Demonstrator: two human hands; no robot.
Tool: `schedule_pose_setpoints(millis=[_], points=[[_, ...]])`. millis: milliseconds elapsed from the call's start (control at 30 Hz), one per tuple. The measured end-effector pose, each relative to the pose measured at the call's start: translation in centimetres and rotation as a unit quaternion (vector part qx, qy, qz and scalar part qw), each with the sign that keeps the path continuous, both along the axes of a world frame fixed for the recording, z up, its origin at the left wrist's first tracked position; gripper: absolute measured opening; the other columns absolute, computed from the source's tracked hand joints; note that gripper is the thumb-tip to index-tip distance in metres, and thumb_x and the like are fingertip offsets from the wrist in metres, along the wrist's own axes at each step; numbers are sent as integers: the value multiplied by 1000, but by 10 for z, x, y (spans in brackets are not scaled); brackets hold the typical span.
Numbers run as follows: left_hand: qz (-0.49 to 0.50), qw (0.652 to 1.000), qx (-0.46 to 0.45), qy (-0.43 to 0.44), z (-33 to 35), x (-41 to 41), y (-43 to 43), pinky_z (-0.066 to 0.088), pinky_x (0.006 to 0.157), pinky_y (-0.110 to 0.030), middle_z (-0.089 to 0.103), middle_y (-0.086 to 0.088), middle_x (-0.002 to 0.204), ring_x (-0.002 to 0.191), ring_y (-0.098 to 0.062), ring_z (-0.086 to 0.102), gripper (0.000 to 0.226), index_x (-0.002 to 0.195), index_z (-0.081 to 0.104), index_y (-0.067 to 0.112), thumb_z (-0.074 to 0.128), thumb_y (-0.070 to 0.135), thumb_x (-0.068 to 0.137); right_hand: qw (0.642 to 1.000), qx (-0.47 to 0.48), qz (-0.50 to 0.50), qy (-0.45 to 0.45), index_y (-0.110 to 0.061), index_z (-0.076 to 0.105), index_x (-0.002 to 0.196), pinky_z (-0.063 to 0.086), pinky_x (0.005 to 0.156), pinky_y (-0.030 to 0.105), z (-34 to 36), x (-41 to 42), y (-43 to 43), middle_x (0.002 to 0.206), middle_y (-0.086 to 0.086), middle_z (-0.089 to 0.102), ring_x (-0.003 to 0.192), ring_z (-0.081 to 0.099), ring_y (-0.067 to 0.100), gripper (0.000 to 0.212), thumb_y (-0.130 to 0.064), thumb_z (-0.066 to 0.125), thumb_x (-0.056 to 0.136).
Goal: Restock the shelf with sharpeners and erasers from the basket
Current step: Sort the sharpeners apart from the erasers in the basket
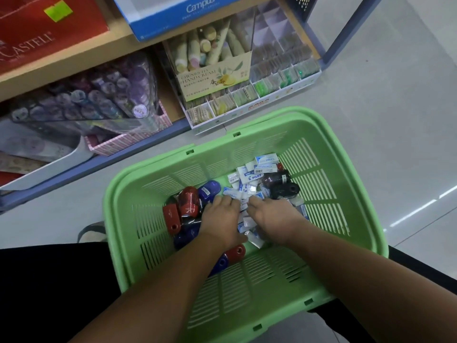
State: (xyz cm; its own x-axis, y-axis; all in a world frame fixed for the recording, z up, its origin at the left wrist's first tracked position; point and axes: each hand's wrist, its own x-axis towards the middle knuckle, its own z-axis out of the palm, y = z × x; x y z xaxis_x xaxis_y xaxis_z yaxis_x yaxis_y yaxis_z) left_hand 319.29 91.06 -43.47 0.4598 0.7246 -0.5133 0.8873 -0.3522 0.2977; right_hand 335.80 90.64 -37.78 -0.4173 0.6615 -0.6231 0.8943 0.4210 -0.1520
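Within basket [247, 280] walls; hands [222, 219] [272, 216] among erasers [252, 178]

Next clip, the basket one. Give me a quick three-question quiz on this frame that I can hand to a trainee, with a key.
1. True or false: the left hand and the right hand are both inside the green basket.
2. Which sharpener lies beside the white erasers, on the right hand's side of the pile? A red; B blue; C black.
3. Fill in: the red and blue sharpeners lie on the ___ hand's side of the basket.
Key: 1 true; 2 C, the black sharpener; 3 left.
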Motion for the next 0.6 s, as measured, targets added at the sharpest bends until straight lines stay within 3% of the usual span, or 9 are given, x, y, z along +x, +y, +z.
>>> schedule_pose_setpoints(millis=[67, 167, 267, 333, 400, 500, 600], points=[[-7, 1000, 2, -6, 0, -1, 2, 41, 106, -40, 53, 0, 131, 125, -22, 44, 72, 136, 50, 25, 76, 57, 77, 995, 11, -85, 53, -19, 52, 129, 42, 63, 31, 9, 1, 5, 120, 0, 49, 84, 58, 19, 40, -34, 60, 93], [-8, 1000, -4, -22, 1, -2, 6, 45, 101, -39, 59, 1, 122, 117, -22, 49, 63, 128, 56, 24, 73, 56, 76, 975, 95, -180, 90, -20, 56, 122, 51, 62, 33, 25, 8, 21, 118, -1, 54, 77, 63, 23, 34, -37, 56, 92], [24, 998, -22, -52, 7, -4, 13, 51, 83, -34, 62, 1, 99, 104, -22, 57, 34, 97, 58, 21, 70, 46, 78, 956, 176, -223, 79, -16, 58, 118, 50, 57, 34, 32, 23, 43, 118, 3, 55, 75, 66, 31, 29, -30, 57, 93], [37, 997, -24, -70, 10, -5, 16, 47, 70, -29, 59, 2, 88, 96, -22, 58, 19, 83, 53, 21, 66, 35, 85, 944, 203, -255, 53, -11, 57, 117, 44, 53, 33, 31, 28, 55, 125, 7, 52, 72, 66, 34, 26, -19, 59, 93], [58, 994, -40, -79, 13, -4, 18, 45, 68, -29, 58, 2, 88, 90, -23, 60, 16, 86, 55, 19, 64, 31, 90, 940, 212, -267, 19, -10, 54, 120, 42, 52, 33, 27, 27, 59, 133, 8, 47, 71, 66, 33, 29, -11, 60, 92], [117, 984, -94, -92, 13, -1, 19, 54, 68, -34, 63, 0, 84, 81, -25, 65, 14, 91, 57, 12, 65, 24, 91, 941, 193, -276, 46, -9, 54, 124, 40, 53, 32, 22, 23, 48, 137, 8, 44, 75, 67, 34, 30, -13, 58, 94], [191, 959, -153, -143, 8, 1, 15, 59, 74, -38, 72, 1, 86, 81, -18, 69, 23, 103, 65, 14, 73, 25, 85, 944, 185, -254, 99, -8, 61, 115, 46, 50, 36, 19, 28, 31, 122, 9, 52, 70, 62, 36, 22, -16, 57, 95]])
